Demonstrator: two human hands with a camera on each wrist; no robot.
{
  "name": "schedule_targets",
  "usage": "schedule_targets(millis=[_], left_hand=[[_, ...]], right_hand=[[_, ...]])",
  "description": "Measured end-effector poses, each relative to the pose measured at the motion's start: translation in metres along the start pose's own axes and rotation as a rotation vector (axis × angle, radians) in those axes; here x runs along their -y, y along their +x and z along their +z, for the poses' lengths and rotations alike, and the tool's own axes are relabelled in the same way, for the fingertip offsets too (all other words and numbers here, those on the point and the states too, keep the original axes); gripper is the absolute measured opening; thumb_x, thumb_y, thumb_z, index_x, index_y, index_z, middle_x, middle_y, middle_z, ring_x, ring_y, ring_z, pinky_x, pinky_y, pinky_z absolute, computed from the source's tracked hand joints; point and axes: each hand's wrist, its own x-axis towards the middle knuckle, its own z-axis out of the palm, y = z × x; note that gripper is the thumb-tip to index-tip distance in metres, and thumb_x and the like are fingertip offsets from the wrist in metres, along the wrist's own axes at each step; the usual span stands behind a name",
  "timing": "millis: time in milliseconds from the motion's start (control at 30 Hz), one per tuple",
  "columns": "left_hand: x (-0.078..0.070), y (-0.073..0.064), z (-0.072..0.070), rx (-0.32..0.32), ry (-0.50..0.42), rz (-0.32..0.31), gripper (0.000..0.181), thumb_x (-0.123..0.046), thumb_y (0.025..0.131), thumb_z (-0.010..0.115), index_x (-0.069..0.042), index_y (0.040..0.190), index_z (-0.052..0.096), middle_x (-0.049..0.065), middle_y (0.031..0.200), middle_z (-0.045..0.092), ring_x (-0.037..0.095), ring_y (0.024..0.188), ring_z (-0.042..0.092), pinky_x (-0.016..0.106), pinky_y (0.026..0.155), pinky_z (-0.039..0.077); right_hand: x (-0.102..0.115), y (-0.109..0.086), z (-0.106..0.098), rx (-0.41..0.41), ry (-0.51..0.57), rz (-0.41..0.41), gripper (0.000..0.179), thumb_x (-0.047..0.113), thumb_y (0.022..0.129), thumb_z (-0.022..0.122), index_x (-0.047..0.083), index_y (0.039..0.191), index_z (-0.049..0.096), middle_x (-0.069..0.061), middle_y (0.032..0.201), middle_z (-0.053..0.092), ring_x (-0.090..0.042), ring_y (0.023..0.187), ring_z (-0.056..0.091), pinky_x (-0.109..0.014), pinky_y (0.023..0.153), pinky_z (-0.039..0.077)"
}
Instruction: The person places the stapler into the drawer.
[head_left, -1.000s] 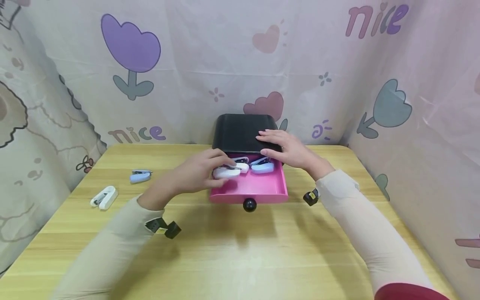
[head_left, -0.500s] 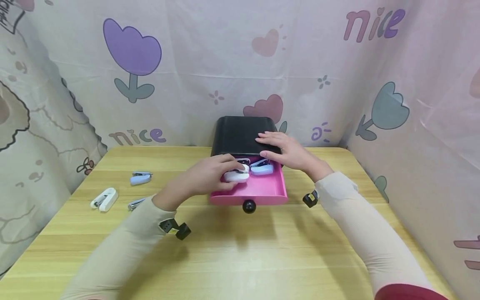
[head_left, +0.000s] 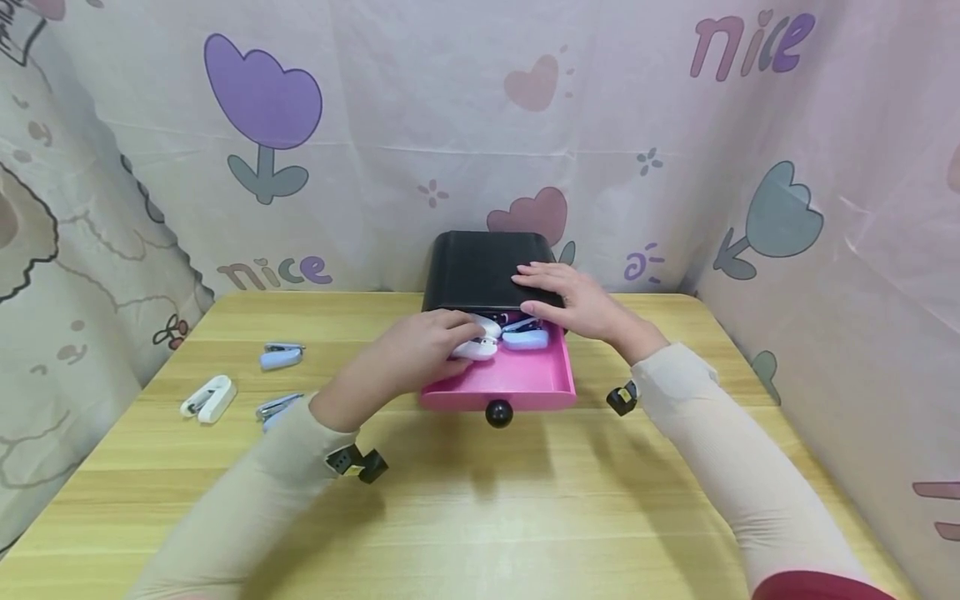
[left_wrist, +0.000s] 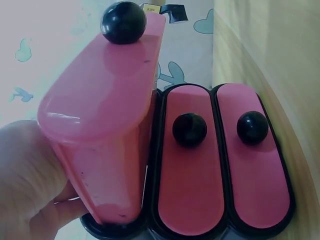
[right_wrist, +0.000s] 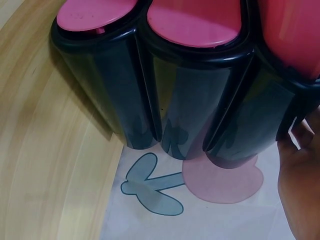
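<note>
My left hand reaches over the left side of a pulled-out pink drawer, thumb and fingers around a small white stapler. Part of that stapler is covered by the fingers. More white shows just behind it, and a light blue stapler lies at the right in the drawer. On the black drawer unit, my right hand rests with its fingers extended across the top. The left wrist view shows the left hand beside the drawer's wall, its fingertips hidden.
Left on the wooden table lie a white stapler, a blue one and another blue stapler partly behind the sleeve. Two lower drawers are closed. A black knob juts from the open drawer; a curtain hangs behind.
My left hand has moved right, farther into the drawer, with the white stapler. A blue stapler on the table has come out from behind the left arm. The right hand stays put.
</note>
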Motion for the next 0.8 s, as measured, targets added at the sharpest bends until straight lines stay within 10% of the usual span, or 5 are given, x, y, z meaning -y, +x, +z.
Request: schedule_targets(millis=[300,633,800], left_hand=[[-0.003,-0.002,-0.003,-0.010,0.023,-0.060,0.046,-0.028,0.084,0.078,-0.008,0.123,0.067,0.009,0.121,0.065,0.025,0.113,0.061,0.039,0.095,0.050],[0.010,-0.005,-0.002,-0.022,-0.237,-0.129,0.041,-0.029,0.082,0.081,-0.012,0.118,0.070,0.006,0.116,0.066,0.023,0.102,0.064,0.037,0.089,0.053],[0.006,-0.008,0.002,-0.057,-0.153,-0.118,0.044,-0.030,0.082,0.081,-0.011,0.119,0.069,0.007,0.116,0.067,0.024,0.100,0.066,0.036,0.088,0.054]], right_hand=[[0.002,0.000,-0.001,-0.012,-0.002,-0.011,0.052,0.045,0.095,0.060,0.022,0.141,0.055,0.002,0.150,0.043,-0.020,0.142,0.030,-0.051,0.115,0.021],[0.001,0.001,-0.001,-0.011,-0.006,-0.005,0.052,0.047,0.095,0.060,0.024,0.141,0.055,0.003,0.151,0.042,-0.019,0.142,0.030,-0.051,0.115,0.021],[0.002,0.000,0.001,-0.006,-0.006,-0.003,0.052,0.047,0.095,0.059,0.023,0.141,0.055,0.002,0.151,0.043,-0.019,0.143,0.030,-0.051,0.115,0.021]])
